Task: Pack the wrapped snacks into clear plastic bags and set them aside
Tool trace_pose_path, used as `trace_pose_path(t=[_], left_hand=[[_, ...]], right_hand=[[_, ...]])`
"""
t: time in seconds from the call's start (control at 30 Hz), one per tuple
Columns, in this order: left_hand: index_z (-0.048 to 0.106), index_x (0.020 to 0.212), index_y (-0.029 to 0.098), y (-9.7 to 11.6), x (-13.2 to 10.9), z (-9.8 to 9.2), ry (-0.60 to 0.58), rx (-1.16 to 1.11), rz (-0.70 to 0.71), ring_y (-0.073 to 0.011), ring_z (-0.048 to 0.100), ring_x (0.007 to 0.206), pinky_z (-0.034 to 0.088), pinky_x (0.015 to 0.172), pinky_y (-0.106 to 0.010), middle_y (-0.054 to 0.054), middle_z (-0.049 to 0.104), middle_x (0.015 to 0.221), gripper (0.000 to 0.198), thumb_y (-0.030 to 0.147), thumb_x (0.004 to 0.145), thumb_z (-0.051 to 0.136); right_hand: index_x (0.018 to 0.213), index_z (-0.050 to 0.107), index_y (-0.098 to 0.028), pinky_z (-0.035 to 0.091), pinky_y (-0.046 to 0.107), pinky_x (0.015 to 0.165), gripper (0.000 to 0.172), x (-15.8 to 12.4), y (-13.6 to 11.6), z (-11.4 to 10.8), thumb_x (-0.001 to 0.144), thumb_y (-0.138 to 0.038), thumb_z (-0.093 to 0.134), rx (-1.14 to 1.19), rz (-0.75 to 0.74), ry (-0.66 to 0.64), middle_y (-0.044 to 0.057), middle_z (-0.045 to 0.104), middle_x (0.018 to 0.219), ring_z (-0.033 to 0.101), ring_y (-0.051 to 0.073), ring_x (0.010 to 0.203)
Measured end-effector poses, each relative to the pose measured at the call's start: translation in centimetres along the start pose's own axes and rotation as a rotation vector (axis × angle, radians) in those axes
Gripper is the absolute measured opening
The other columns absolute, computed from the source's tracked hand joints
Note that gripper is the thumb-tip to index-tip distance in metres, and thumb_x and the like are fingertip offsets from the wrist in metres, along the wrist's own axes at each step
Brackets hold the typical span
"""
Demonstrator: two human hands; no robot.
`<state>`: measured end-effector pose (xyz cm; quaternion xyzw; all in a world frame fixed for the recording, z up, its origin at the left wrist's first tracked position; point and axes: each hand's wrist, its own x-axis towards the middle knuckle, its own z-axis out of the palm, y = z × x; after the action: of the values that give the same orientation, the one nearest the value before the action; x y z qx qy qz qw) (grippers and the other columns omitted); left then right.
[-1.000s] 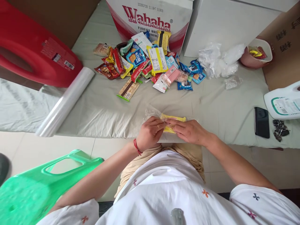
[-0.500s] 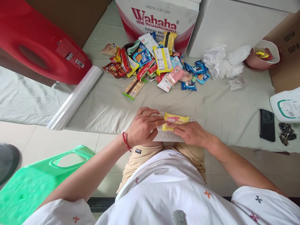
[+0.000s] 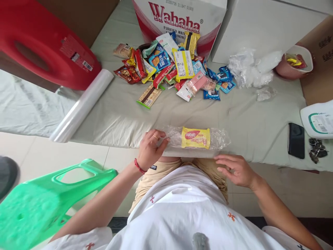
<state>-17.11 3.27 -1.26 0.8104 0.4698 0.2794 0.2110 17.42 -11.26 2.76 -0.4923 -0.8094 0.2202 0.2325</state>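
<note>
A yellow nabati snack packet [image 3: 195, 138] lies on a strip of clear plastic film [image 3: 220, 139] at the near edge of the cloth-covered surface. The film sticks out crumpled on both sides of the packet. At its left end is my left hand [image 3: 153, 147], thumb and fingers pinched together on the film. My right hand [image 3: 235, 169] hovers below the film's right end, fingers apart and holding nothing.
Behind lies a pile of wrapped snacks [image 3: 166, 66] against a Wahaha carton [image 3: 179, 15]. A film roll [image 3: 82, 106] and red jug [image 3: 52, 45] are left; crumpled plastic [image 3: 249, 67], a pink basket [image 3: 293, 71], phone [image 3: 296, 140] and keys [image 3: 317, 150] right. A green stool [image 3: 39, 198] stands below.
My right hand has let go of the packet and drawn back down to the right. My left hand has shifted left to the film's end, uncovering the packet.
</note>
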Motion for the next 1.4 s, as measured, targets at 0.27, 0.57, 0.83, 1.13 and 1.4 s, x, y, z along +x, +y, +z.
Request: trace_pose_path(t=[0.27,0.57,0.83,1.13,1.4], left_hand=[[0.065,0.120,0.016,1.7,0.9,1.8,0.001,0.239,-0.226,-0.0492,0.019,0.156,0.023,0.120,-0.071,-0.025,0.040,0.159,0.045,0.043,0.084,0.072],[0.059,0.084,0.022,2.7,1.6,0.1,-0.060,-0.236,-0.381,-0.0186,0.066,0.067,0.053,0.068,-0.032,-0.001,0.068,0.070,0.012,0.033,0.089,0.059],[0.070,0.090,0.020,8.0,3.6,2.2,-0.181,-0.526,-0.254,-0.0146,0.066,0.072,0.051,0.066,-0.026,-0.002,0.073,0.083,0.009,0.026,0.088,0.063],[0.073,0.112,0.020,7.2,3.0,4.8,-0.177,-0.319,0.175,-0.0222,0.067,0.109,0.053,0.095,-0.039,-0.009,0.075,0.117,0.036,0.010,0.097,0.042],[0.076,0.119,0.024,7.9,0.5,6.6,-0.089,0.142,0.348,-0.0272,0.064,0.113,0.050,0.084,-0.042,-0.010,0.077,0.117,0.035,0.013,0.099,0.050]], right_hand=[[0.130,0.069,-0.026,0.062,0.033,0.088,0.033,8.4,-2.6,2.1,0.101,-0.018,0.056,-0.205,0.055,0.267,0.010,0.069,0.133,0.072,0.020,0.105],[0.139,0.065,-0.033,0.058,0.041,0.102,0.044,9.1,-2.0,5.8,0.102,-0.015,0.053,-0.214,0.100,0.120,0.006,0.062,0.145,0.062,0.024,0.125],[0.128,0.072,-0.030,0.059,0.039,0.088,0.033,9.5,-1.1,7.1,0.099,-0.020,0.060,-0.031,0.076,0.193,0.010,0.064,0.114,0.061,0.023,0.106],[0.118,0.074,-0.028,0.060,0.038,0.094,0.025,6.7,-0.4,4.7,0.102,-0.021,0.056,0.322,0.081,0.309,0.008,0.067,0.119,0.067,0.020,0.111],[0.154,0.052,-0.030,0.060,0.034,0.101,0.050,8.1,-1.1,4.5,0.106,-0.021,0.043,-0.041,0.133,0.192,0.007,0.053,0.158,0.063,0.021,0.134]])
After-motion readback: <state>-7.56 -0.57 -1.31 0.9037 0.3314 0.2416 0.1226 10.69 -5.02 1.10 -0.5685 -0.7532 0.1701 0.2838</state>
